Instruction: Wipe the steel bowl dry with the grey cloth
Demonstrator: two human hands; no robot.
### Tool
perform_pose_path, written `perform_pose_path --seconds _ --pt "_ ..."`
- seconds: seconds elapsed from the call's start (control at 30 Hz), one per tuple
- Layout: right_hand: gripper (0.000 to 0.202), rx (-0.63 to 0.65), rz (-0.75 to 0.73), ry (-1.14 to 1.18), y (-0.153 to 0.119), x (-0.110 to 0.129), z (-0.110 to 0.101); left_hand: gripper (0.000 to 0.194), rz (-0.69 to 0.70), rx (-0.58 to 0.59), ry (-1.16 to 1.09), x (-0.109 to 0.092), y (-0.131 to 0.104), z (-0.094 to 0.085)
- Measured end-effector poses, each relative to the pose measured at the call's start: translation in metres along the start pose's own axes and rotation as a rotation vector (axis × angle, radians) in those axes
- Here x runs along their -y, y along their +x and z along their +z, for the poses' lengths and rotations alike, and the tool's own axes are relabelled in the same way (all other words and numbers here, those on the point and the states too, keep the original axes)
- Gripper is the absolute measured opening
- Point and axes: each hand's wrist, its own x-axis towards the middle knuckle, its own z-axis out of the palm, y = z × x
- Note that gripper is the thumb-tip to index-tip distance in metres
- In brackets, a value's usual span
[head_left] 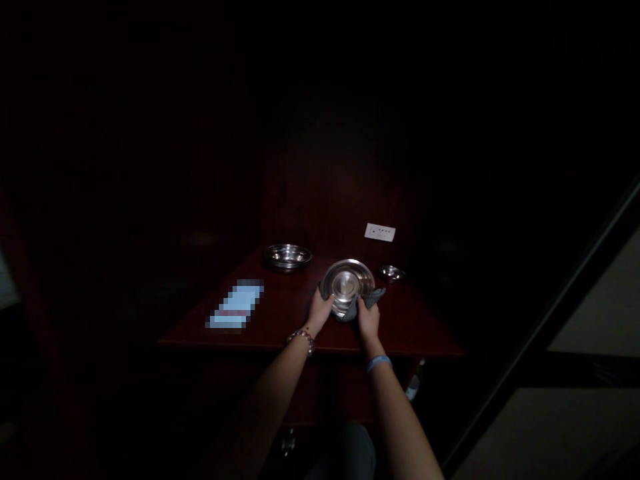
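Observation:
Between my two hands a round steel bowl (346,283) is tilted so that its inside faces me, above the dark red table. My left hand (320,311) grips its lower left rim, thumb on the inner side. A grey cloth (353,309) is bunched in my right hand (369,318) and lies against the bowl's lower right edge. Farther back on the left stand stacked steel bowls (288,256). A smaller steel dish (391,273) sits to the right of the held bowl.
The red table (280,320) ends in a front edge near my wrists. A bright blurred-out rectangle (236,304) lies on its left side. On the back panel is a white socket plate (380,232). Below the right edge stands a bottle (414,385). Surroundings are very dark.

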Motion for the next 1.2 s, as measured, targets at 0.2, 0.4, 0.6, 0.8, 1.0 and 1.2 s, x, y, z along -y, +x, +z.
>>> perform_pose_path --seconds 0.2,0.4,0.6,0.8,1.0,1.2 --pt "0.037 -0.006 0.003 -0.023 -0.0009 0.0008 -0.0006 0.038 -0.036 -0.021 0.026 -0.0063 -0.0026 0.0008" --pt "0.036 0.004 -0.009 -0.006 -0.0015 0.0012 -0.0002 0.039 -0.04 -0.024 0.025 -0.0037 -0.0022 0.0004" --pt "0.038 -0.001 0.01 -0.019 -0.0042 0.0057 -0.0001 0.039 -0.029 -0.015 0.01 -0.0024 -0.0012 -0.0005" --pt "0.039 -0.015 0.006 -0.013 -0.0058 0.0072 -0.0005 0.04 -0.026 -0.014 0.009 -0.002 -0.0022 -0.0005" --pt "0.039 -0.008 0.01 -0.012 -0.0045 0.004 0.0006 0.039 -0.04 -0.024 0.003 0.0001 -0.0005 -0.0011" --pt "0.038 0.001 0.008 -0.015 -0.0039 0.003 -0.0004 0.039 -0.029 -0.017 -0.004 -0.0006 -0.0006 -0.0011"
